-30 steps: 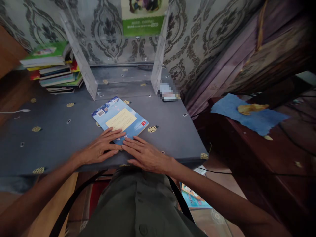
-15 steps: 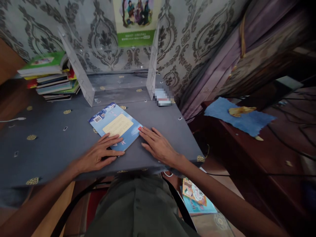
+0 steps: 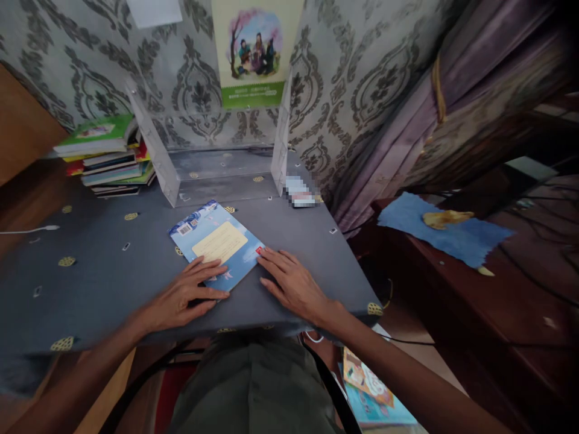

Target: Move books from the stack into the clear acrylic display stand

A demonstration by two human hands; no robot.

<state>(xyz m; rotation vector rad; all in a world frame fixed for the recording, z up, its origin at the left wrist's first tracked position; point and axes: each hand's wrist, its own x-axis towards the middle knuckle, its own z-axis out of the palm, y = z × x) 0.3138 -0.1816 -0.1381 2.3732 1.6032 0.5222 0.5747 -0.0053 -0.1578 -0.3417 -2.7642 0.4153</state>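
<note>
A blue book (image 3: 221, 237) with a pale yellow text panel and a barcode lies closed and at a slant on the table, in front of the clear stand. Across its near-left edge rests my left hand (image 3: 190, 292), fingers spread and laid flat on the cover. My right hand (image 3: 294, 282) lies on the tablecloth by the book's right corner, its fingertips touching the corner near a small red mark. Its fingers are stretched out too. Neither hand grips the book.
A clear acrylic stand (image 3: 156, 144) stands at the back of the grey-clothed table (image 3: 113, 271). Left of it is a stack of books (image 3: 111, 160); right, a blurred-out item (image 3: 299, 191). A white cable (image 3: 31, 229) lies at left. Beyond the right edge, a blue cloth (image 3: 407, 220) covers dark wood.
The whole view has tilted up a little, so everything sits lower in the picture. Both hands and the book keep the same places relative to each other.
</note>
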